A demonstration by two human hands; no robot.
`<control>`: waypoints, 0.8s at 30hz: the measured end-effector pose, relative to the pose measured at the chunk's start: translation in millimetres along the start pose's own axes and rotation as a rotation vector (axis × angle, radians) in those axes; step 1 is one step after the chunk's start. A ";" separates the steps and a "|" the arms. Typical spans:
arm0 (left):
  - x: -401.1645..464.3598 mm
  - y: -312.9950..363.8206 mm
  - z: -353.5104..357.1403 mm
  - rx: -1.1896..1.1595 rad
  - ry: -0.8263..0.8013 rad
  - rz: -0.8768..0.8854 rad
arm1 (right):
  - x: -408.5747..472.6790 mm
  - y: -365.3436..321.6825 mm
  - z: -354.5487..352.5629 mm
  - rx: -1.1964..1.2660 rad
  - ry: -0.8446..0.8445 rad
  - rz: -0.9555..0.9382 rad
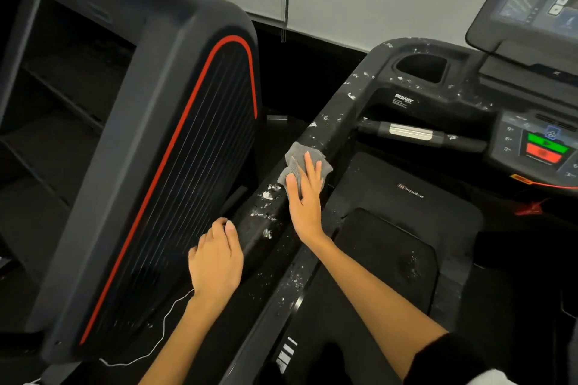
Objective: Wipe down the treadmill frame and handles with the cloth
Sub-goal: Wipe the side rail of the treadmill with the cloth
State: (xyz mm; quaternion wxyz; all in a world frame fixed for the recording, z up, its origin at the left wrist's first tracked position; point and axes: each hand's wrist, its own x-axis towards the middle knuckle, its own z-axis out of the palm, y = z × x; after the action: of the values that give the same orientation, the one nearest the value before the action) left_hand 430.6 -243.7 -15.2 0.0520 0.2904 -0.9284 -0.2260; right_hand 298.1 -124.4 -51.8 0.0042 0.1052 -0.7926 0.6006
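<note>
The treadmill's black left handrail (325,134) runs diagonally from the console down toward me, flecked with white foam or residue. My right hand (305,197) lies flat on the rail, fingers spread, pressing a grey cloth (297,162) against it. My left hand (217,256) grips the lower end of the same rail, fingers curled over its outer side. White specks (266,206) cover the rail between my two hands and continue up toward the cup holder (422,67).
A second black machine with a red stripe (175,147) stands close on the left. The console has green and red buttons (545,148), a metal-sleeved grip bar (411,133) and a screen (538,0). The belt deck (384,256) lies below. A thin white cable (162,331) hangs near my left wrist.
</note>
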 end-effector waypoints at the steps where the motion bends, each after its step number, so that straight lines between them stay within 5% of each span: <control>1: -0.9 1.1 -1.1 -0.014 -0.001 0.002 | 3.2 1.3 4.0 -0.018 0.016 -0.003; 14: -0.2 -5.9 -0.5 -0.332 0.051 0.026 | 11.9 -9.5 14.8 -0.389 -0.027 -0.305; 24: -6.5 -3.0 -5.3 -0.604 0.125 0.019 | -14.2 -29.0 28.7 -0.533 -0.199 -0.369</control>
State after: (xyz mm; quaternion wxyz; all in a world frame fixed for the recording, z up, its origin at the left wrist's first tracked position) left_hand 438.7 -244.3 -11.6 0.1949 0.2666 -0.8168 -0.4730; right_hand 320.4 -156.9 -34.1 0.0628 0.3002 -0.8858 0.3482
